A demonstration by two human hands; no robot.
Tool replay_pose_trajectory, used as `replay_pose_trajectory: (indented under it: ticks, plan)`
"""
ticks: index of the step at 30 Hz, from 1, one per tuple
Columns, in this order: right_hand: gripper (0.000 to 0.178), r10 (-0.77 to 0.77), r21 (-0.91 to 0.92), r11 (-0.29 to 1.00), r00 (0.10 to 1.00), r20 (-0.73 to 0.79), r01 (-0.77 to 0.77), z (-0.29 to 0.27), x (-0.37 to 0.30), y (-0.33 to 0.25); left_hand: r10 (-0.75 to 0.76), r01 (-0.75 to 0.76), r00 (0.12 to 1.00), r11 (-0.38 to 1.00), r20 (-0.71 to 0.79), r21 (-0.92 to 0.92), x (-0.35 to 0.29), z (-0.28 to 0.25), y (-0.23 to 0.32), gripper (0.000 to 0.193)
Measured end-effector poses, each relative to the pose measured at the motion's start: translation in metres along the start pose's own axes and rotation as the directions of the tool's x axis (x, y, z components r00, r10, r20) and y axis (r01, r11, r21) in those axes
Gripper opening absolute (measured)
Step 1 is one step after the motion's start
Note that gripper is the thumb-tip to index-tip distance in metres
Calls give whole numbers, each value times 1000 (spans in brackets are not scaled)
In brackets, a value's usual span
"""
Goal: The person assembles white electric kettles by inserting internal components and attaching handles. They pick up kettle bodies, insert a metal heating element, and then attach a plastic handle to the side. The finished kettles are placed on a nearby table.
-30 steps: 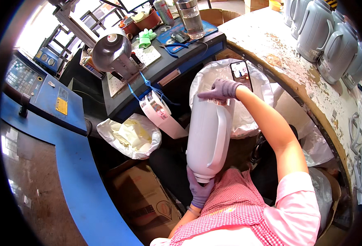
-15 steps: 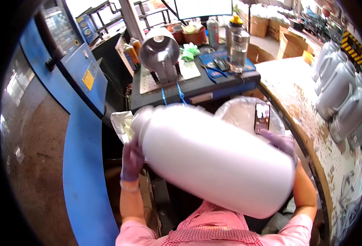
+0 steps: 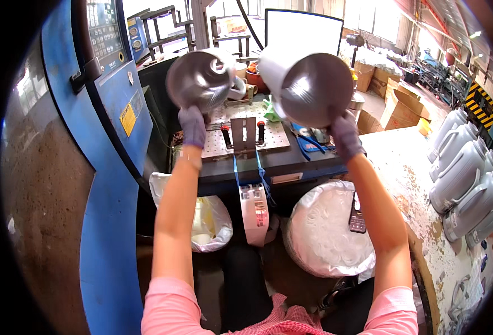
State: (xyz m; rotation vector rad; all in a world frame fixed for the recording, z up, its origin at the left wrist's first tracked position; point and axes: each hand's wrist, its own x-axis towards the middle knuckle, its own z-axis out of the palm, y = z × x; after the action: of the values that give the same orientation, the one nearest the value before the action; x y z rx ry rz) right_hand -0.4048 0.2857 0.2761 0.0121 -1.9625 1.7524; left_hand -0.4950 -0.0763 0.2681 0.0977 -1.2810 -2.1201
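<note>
Both hands wear purple-grey gloves. My left hand (image 3: pixel 192 128) grips the lower rim of a grey jug shell (image 3: pixel 188 84), whose open end and shiny inside face me; a handle shows at its right. In my right hand (image 3: pixel 347 138) is a pale jug shell (image 3: pixel 317 92), held by the rim, its dark hollow end toward me. Some fingers of each hand are hidden by the shells. Below and between them is a perforated plate (image 3: pixel 274 139) on the bench, carrying an upright slotted metal bracket (image 3: pixel 243 134) flanked by two red-handled clamps.
Blue pliers (image 3: pixel 308 149) lie on the bench's right side. Beneath stand a lined bin (image 3: pixel 224 226) and a large lined tub (image 3: pixel 327 262), with a phone (image 3: pixel 357 220) over the tub. Several grey jugs (image 3: pixel 458 173) line the worn right-hand table (image 3: pixel 394 162). A blue machine (image 3: pixel 109 223) stands left.
The pale shell went from both hands, held sideways near my body, to my right hand over the bench. My left hand has taken the grey shell off the plate's bracket.
</note>
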Motion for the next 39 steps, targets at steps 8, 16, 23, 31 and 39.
replay_pose_trajectory:
  ticks: [8,16,23,31,39]
  plan:
    - [40,-99,-350,930,994,53,111,159,60,32,317,-342,934,925,163,163,-204,-181,41,27]
    - [93,-277,-484,826,956,97,289,131,21,42,192,-303,951,439,241,846,-340,-308,66,42]
    - [71,5,417,850,798,602,-321,37,-188,-21,-290,24,850,855,439,518,-369,-266,107,74]
    - [117,23,437,837,820,571,-328,-80,-334,8,-230,198,506,969,832,148,-317,-190,103,121]
    - [62,109,-241,968,746,657,71,-214,-407,-5,-357,244,267,924,895,296,-356,-97,45,94]
